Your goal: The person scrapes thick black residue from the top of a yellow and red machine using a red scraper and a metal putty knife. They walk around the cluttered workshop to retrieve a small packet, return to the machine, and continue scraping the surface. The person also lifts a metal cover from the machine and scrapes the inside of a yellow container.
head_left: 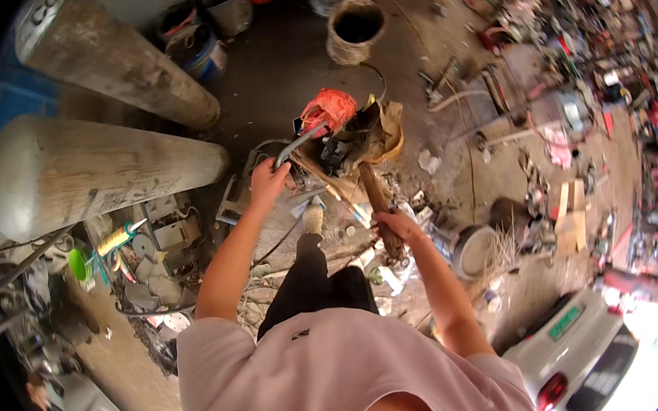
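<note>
My left hand [269, 183] is closed around a grey bent bar [300, 143]. That bar slants up to the right, and its far end meets a crumpled red plastic bag [329, 110]. My right hand [398, 228] grips a thick brown bar [374, 188] that looks like rough wood; its upper end reaches a torn brown sack [390, 130]. Dark pieces [333, 155] lie in the opening of the sack, too small to name. Whether the brown bar touches the sack or only overlaps it, I cannot tell.
Two large gas cylinders [101, 169] lie at the left. Several buckets [356, 29] stand at the far side. A shoe [313, 217] of mine is on the littered floor. Tools and scrap crowd the right, with a round drum [477, 252] and a white car [573, 348] nearer.
</note>
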Demonstrator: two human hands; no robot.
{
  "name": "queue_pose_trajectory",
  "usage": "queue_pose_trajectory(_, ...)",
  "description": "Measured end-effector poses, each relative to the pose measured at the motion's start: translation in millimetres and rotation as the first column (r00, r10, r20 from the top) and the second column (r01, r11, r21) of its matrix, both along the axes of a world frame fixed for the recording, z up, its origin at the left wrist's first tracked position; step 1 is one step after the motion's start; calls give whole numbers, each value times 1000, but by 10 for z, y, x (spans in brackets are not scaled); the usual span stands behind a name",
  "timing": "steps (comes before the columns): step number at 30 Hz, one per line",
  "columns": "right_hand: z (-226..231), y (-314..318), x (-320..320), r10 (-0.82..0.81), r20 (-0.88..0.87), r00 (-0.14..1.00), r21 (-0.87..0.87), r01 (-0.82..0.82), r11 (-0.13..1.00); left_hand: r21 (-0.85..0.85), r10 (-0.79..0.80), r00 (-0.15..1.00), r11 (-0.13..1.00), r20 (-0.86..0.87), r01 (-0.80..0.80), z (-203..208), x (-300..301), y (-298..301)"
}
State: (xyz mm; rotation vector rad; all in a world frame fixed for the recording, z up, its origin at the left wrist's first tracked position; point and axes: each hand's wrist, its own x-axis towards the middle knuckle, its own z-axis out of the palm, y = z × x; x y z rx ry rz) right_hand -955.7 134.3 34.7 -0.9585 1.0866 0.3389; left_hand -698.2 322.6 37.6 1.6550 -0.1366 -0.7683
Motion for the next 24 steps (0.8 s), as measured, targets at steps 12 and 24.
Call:
queue_pose_trajectory(12,-171,-1629,3240,587,-69,806,-6,-589,808,-77,619,784,780,-50,-621,-469,1463,-532)
queue_pose_trajectory(24,-1501,-2420,5366,810,7,586,156,-801,578,-37,895,445,444,-23,-895,-1459,2388,-1419)
